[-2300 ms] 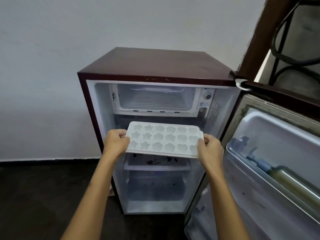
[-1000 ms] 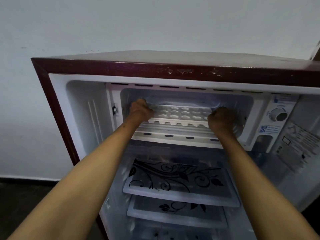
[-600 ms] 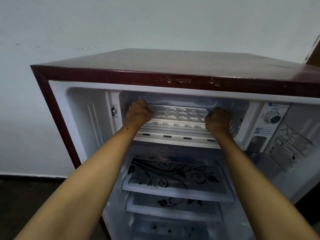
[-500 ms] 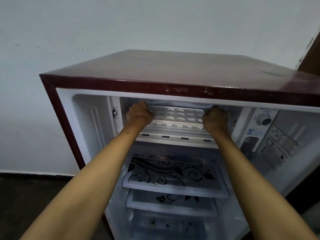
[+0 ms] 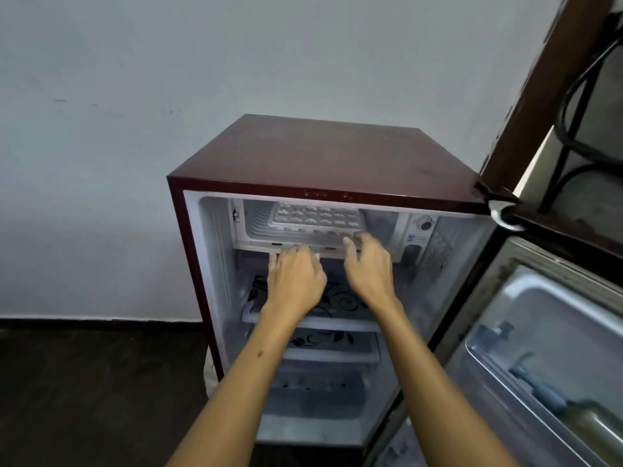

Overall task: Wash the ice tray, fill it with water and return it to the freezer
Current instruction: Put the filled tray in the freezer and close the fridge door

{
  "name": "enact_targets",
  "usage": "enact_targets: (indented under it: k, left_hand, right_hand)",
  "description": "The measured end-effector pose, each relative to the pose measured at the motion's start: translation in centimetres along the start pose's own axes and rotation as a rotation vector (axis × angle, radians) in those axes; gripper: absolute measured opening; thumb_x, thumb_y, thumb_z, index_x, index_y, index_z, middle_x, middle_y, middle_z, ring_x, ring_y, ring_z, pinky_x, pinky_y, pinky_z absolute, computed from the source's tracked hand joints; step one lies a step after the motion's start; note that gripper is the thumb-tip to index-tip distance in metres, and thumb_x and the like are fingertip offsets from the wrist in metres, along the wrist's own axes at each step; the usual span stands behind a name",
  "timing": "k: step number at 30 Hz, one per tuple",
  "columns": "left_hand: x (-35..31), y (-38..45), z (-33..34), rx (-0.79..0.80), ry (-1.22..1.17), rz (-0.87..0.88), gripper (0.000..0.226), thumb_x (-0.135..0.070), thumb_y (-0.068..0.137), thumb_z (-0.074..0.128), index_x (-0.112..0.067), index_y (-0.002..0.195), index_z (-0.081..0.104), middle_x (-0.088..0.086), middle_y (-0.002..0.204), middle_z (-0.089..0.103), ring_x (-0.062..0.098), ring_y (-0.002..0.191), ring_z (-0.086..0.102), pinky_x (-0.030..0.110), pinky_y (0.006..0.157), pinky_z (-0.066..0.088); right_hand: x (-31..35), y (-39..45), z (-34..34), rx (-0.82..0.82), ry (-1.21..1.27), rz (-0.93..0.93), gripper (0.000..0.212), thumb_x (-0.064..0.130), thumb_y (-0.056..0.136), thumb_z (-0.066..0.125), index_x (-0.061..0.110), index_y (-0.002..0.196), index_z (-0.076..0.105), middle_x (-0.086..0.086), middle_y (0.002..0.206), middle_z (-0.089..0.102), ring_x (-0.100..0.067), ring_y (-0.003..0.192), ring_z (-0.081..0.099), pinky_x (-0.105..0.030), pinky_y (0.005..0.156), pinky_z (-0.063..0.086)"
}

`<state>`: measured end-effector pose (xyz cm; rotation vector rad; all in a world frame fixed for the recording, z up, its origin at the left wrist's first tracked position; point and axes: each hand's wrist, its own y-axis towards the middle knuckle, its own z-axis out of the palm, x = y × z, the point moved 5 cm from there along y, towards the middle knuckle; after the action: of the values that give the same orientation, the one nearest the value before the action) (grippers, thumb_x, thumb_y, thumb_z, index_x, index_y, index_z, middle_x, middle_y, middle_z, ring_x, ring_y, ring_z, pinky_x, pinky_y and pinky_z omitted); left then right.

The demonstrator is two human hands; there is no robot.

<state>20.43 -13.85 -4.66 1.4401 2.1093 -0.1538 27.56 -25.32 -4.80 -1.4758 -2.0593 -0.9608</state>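
Hovering our left hand [image 5: 296,276] and right hand [image 5: 369,267], fingers loosely spread and empty, just before the freezer [image 5: 263,224], we see the ice tray [image 5: 317,215] lying flat inside it.

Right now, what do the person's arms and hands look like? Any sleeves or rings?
Both arms are bare right up to the bottom of the picture, with no sleeves showing. The left hand and right hand wear no gloves, rings, watch or bracelets that I can see. There is one small dark spot on the left forearm.
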Motion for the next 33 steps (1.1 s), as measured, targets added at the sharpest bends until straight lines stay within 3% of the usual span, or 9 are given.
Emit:
enact_targets:
  k: [4, 13, 17, 22, 28, 33]
  left_hand:
    - [-0.7, -5.3, -0.3, 0.006, -0.023, 0.042, 0.038, -0.024, 0.101, 0.03, -0.002, 0.124, 0.051, 0.013, 0.126, 0.056, 0.03, 0.129, 0.04, 0.043, 0.116, 0.013]
    - [-2.4, -15.7, -1.9, 0.005, -0.073, 0.174, 0.034, -0.026, 0.101, 0.03, -0.005, 0.112, 0.053, 0.01, 0.116, 0.058, 0.029, 0.125, 0.044, 0.043, 0.117, 0.016]
    - [-3.6, -20.3, -2.6, 0.042, -0.093, 0.224, 0.042, -0.026, 0.102, 0.03, -0.002, 0.131, 0.046, 0.014, 0.137, 0.048, 0.031, 0.137, 0.032, 0.041, 0.117, 0.01]
    - [-5.3, -26.1, -2.2, 0.1, -0.119, 0.29, 0.047, -0.029, 0.102, 0.029, -0.004, 0.14, 0.039, 0.014, 0.147, 0.039, 0.027, 0.142, 0.025, 0.039, 0.118, 0.006]
    - [-7.5, -30.7, -1.2, 0.162, -0.175, 0.35, 0.047, -0.03, 0.102, 0.029, -0.005, 0.14, 0.039, 0.011, 0.147, 0.04, 0.024, 0.142, 0.027, 0.04, 0.12, 0.008]
    - [-11.2, -33.7, -0.6, 0.17, -0.237, 0.383, 0.045, -0.03, 0.102, 0.03, -0.005, 0.137, 0.042, 0.013, 0.145, 0.042, 0.025, 0.141, 0.028, 0.04, 0.12, 0.008]
  right_hand:
    - [-0.1, -5.6, -1.7, -0.019, 0.063, -0.017, 0.041, 0.034, 0.1, 0.041, 0.01, 0.132, 0.051, -0.007, 0.133, 0.056, -0.023, 0.123, 0.05, -0.042, 0.104, 0.039]
    - [-0.4, -17.8, -6.4, -0.176, 0.104, -0.034, 0.038, 0.034, 0.1, 0.043, 0.013, 0.13, 0.055, 0.001, 0.131, 0.059, -0.017, 0.123, 0.051, -0.044, 0.104, 0.039]
    - [-0.7, -23.3, -9.3, -0.278, 0.094, 0.003, 0.037, 0.034, 0.1, 0.045, 0.014, 0.129, 0.056, 0.001, 0.13, 0.059, -0.017, 0.123, 0.05, -0.043, 0.105, 0.038]
    - [-2.0, -29.5, -13.2, -0.389, 0.047, 0.032, 0.044, 0.04, 0.096, 0.041, 0.014, 0.127, 0.057, 0.0, 0.127, 0.06, -0.017, 0.119, 0.053, -0.04, 0.103, 0.041]
    - [-6.0, -35.4, -19.6, -0.675, 0.062, 0.104, 0.037, 0.035, 0.096, 0.046, 0.012, 0.121, 0.061, -0.002, 0.119, 0.063, -0.015, 0.111, 0.057, -0.021, 0.094, 0.039]
    - [-10.2, -38.6, -26.1, -0.894, 0.035, 0.157, 0.028, 0.028, 0.097, 0.049, 0.008, 0.113, 0.062, -0.009, 0.112, 0.063, -0.021, 0.104, 0.058, -0.019, 0.086, 0.037]
